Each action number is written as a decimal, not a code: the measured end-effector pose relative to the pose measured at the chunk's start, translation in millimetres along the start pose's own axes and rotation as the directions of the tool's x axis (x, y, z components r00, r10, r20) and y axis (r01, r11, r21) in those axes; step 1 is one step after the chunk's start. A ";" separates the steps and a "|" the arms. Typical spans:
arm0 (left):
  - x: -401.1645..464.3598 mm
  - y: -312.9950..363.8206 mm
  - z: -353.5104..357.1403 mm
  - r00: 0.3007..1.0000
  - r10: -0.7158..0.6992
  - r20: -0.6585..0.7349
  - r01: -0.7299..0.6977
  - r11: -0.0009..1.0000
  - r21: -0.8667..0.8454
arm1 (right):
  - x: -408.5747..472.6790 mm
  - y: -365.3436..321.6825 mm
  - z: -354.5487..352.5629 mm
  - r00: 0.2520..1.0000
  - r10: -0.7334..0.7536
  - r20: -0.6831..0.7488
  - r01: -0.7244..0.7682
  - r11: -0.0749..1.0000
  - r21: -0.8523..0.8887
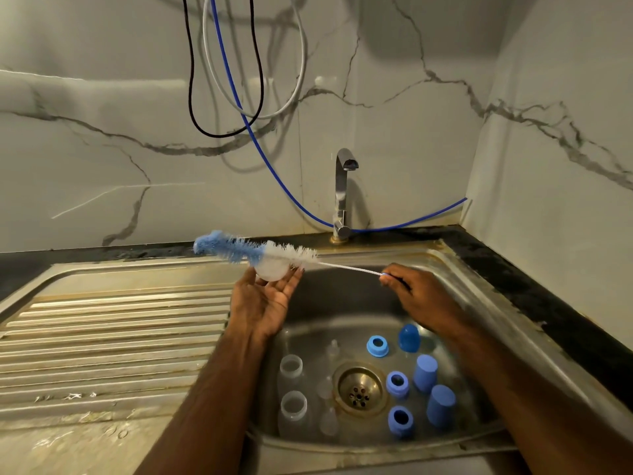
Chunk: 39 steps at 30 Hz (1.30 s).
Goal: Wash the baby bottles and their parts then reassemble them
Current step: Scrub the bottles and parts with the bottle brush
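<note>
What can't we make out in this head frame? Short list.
- Clear piece in the left hand: brush bristles cross it; bottle or other part, cannot tell.
- Brush handle: hidden inside the right hand.
- Teats in the sink: transparent, too faint to count.
- Tap: running or off, cannot tell.

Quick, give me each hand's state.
Left hand: holds a clear bottle part on its fingertips.
Right hand: pinches the bottle brush handle.
</note>
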<state>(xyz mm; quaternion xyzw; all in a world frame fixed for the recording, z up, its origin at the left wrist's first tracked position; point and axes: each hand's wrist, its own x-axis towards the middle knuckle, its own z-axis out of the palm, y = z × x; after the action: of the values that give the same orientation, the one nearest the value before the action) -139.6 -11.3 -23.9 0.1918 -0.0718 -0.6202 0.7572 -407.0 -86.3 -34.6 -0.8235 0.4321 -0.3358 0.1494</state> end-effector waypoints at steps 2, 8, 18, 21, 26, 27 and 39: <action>-2.1 -6.7 2.1 1.000 -0.026 0.015 0.026 0.999 0.026 | -0.1 -5.8 6.7 1.000 -0.026 0.007 0.026 1.000 0.011; -3.7 -8.7 7.0 0.999 -0.031 0.034 0.030 0.999 0.028 | 1.8 -10.4 10.4 0.998 -0.067 0.003 0.067 0.997 0.028; -4.4 -12.1 -1.0 0.994 -0.052 0.091 0.014 0.926 0.378 | 3.7 -3.1 11.0 1.000 -0.030 0.007 0.029 0.999 0.042; -5.0 -9.4 -7.4 0.988 0.109 0.109 -0.154 0.649 0.745 | 1.8 5.2 -0.4 0.997 0.015 -0.071 -0.011 0.999 0.050; -3.1 -18.1 -7.3 0.927 0.260 0.271 -0.333 0.235 0.913 | 1.5 -0.2 5.2 0.995 0.011 -0.098 -0.013 1.000 -0.018; -2.3 -20.3 -7.4 0.916 0.264 0.301 -0.352 0.169 0.921 | 1.9 -3.7 8.1 0.995 -0.009 -0.096 0.006 0.999 -0.034; -1.5 -10.9 -11.1 0.927 0.284 0.244 -0.327 0.299 0.897 | -0.5 0.0 -1.5 0.996 0.003 -0.092 -0.007 0.999 -0.051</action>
<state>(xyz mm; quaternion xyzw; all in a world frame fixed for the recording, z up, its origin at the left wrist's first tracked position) -146.0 -9.3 -38.0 0.5538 -0.4566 -0.3195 0.6186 -408.2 -85.8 -33.7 -0.8097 0.4490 -0.3617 0.1091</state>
